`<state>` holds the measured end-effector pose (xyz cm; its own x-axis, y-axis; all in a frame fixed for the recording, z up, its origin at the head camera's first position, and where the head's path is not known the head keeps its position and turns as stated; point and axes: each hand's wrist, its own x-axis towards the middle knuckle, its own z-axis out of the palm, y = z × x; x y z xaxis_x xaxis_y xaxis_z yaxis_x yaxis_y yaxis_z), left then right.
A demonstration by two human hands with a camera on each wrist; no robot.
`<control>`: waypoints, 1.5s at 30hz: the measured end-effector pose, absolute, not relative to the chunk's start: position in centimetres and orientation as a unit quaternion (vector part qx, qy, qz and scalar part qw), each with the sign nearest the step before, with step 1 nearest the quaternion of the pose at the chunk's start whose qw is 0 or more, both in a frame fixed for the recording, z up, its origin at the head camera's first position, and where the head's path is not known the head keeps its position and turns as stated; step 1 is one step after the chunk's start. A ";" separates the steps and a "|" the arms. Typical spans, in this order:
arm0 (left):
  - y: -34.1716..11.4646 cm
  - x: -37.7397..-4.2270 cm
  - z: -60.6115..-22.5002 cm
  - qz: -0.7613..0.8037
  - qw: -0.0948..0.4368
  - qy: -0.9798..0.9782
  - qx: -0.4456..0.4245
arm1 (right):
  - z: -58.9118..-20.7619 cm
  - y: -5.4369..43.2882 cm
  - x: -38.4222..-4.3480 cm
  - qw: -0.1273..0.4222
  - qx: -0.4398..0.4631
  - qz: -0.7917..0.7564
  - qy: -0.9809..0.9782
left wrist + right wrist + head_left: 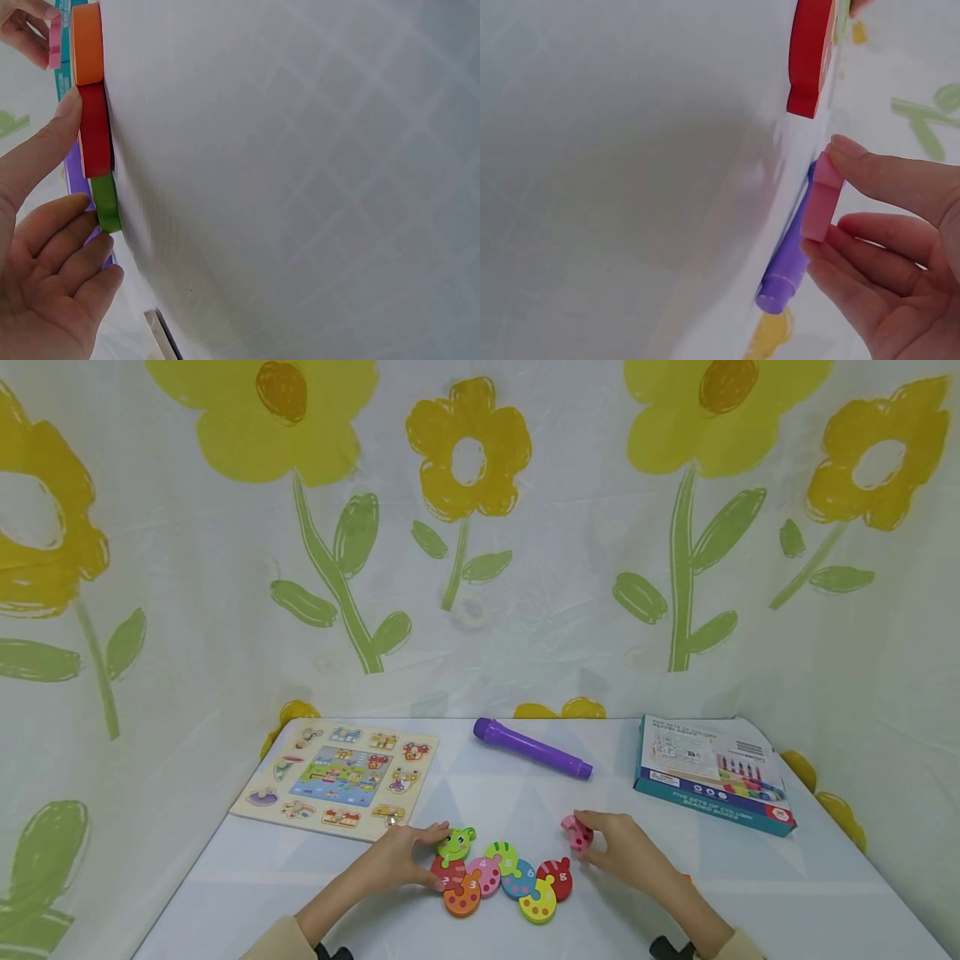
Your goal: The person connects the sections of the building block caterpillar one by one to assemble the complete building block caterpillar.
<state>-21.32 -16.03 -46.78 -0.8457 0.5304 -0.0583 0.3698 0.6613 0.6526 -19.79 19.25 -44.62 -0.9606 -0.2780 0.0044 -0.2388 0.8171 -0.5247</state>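
A wooden number caterpillar puzzle lies joined on the table, with a smiling green head piece at its left end. Behind the head come a red piece, an orange piece and several others, ending in a red piece marked 8. My left hand rests against the head end, thumb touching the red piece and fingertips by the green head. Just off the right end, my right hand pinches a pink puzzle piece between thumb and fingers, apart from the red one.
Behind the left hand lies a wooden picture board. A purple toy microphone is at the back middle, and a flat boxed game at the back right. A flower-printed curtain hangs behind the table. Something small and orange shows by the right forearm.
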 end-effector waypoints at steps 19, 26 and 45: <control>-16.1 -21.4 -46.9 0.328 0.122 0.902 0.253 | -44.2 20.8 -19.2 0.093 -0.248 -0.273 0.925; -16.1 -21.3 -46.9 0.328 0.122 0.902 0.253 | -44.2 21.0 -19.2 0.124 -0.278 -0.277 0.911; -16.2 -21.4 -46.9 0.321 0.114 0.903 0.260 | -44.6 20.6 -19.7 0.133 -0.314 -0.260 0.903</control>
<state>-21.43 -16.18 -46.86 -0.8388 0.5430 -0.0399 0.3960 0.6588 0.6397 -19.72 20.59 -44.60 -0.7678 -0.6361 -0.0765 -0.4978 0.6675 -0.5537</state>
